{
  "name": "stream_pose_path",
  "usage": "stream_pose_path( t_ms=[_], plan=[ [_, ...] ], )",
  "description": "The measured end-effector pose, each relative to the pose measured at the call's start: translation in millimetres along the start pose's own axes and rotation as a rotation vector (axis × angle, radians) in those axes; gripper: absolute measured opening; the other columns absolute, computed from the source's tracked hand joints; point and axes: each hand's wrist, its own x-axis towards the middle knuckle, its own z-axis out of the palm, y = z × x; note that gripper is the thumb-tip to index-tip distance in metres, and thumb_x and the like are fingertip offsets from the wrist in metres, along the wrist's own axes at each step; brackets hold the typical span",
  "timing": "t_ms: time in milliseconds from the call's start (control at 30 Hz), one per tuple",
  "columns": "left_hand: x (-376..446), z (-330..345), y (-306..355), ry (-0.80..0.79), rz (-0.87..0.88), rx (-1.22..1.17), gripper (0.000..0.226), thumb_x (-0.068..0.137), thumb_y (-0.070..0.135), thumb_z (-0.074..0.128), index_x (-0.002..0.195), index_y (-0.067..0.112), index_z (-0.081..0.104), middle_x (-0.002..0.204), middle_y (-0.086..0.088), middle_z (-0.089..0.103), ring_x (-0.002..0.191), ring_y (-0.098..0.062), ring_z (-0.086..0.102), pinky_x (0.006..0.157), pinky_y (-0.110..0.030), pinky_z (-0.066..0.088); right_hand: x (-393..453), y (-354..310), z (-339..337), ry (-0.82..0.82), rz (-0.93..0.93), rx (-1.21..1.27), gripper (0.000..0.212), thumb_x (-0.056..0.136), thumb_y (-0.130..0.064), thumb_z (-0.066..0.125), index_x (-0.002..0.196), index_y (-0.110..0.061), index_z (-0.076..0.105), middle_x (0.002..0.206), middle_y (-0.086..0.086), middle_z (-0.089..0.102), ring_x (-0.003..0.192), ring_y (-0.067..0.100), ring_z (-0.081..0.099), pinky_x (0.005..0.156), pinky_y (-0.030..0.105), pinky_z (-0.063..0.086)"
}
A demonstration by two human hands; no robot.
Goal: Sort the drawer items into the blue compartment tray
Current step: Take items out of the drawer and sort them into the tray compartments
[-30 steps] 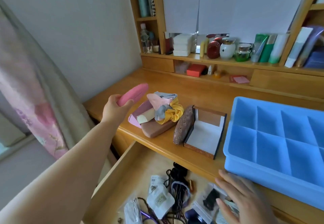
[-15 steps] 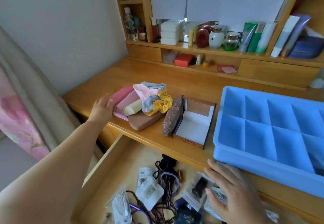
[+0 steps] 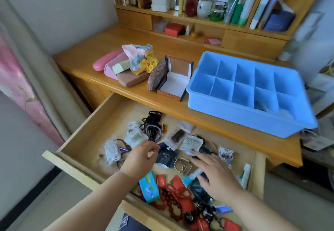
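Only "DPOR" reads, on a dark pouch [image 3: 167, 155] between loose-gripped left hand [image 3: 138, 159] and flat right hand [image 3: 216, 173].

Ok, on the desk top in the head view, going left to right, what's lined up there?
Pink case → pile of scrunchies → patterned brown pouch → open gift box → blue compartment tray.
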Motion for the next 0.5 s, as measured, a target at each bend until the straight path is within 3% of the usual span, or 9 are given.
stream_pose_path(
  t_ms=[100,267,367,433,500],
  plan=[
    [-2,21,8,-0.207,0.027,0.161,0.035,0.095,0.026,0.052,0.129,0.026,0.054,0.128,0.008,0.053,0.114,-0.009,0.051,0.092,-0.019,0.04,-35,15,22,-0.142,0.115,0.028,0.055,0.096,-0.038,0.043,0.148,-0.038,0.024,0.159,-0.016,0.004,0.144,0.011,0.014,0.118,0.03,0.011],
    [9,64,35,-0.305,0.193,0.308,0.05,0.093,0.023,0.048,0.142,0.029,0.038,0.141,0.006,0.044,0.129,-0.017,0.039,0.106,-0.029,0.033,-59,16,24,-0.206,0.165,0.16,0.048,0.094,-0.036,0.049,0.14,-0.043,0.038,0.155,-0.027,0.003,0.134,0.012,0.035,0.108,0.028,0.034],
    [14,85,49,-0.273,0.173,0.54,0.04,0.091,0.033,0.048,0.131,0.025,0.048,0.13,0.002,0.052,0.123,-0.021,0.041,0.105,-0.033,0.03,-58,18,17,-0.226,0.187,0.193,0.041,0.094,-0.036,0.05,0.134,-0.041,0.048,0.154,-0.026,0.015,0.132,0.012,0.039,0.11,0.03,0.032],
    [16,89,52,-0.244,0.134,0.58,0.028,0.091,0.034,0.047,0.113,0.021,0.058,0.117,0.0,0.058,0.114,-0.021,0.048,0.097,-0.031,0.034,-55,19,11,-0.171,0.22,0.247,0.038,0.094,-0.036,0.05,0.131,-0.038,0.052,0.149,-0.026,0.028,0.131,0.005,0.039,0.109,0.024,0.031],
    [13,85,50,-0.244,0.102,0.576,0.023,0.091,0.028,0.045,0.106,0.019,0.06,0.11,0.001,0.061,0.106,-0.021,0.055,0.089,-0.03,0.038,-51,19,2,-0.079,0.264,0.331,0.032,0.093,-0.035,0.051,0.125,-0.039,0.056,0.134,-0.028,0.044,0.117,-0.006,0.046,0.1,0.014,0.035]
  ],
)
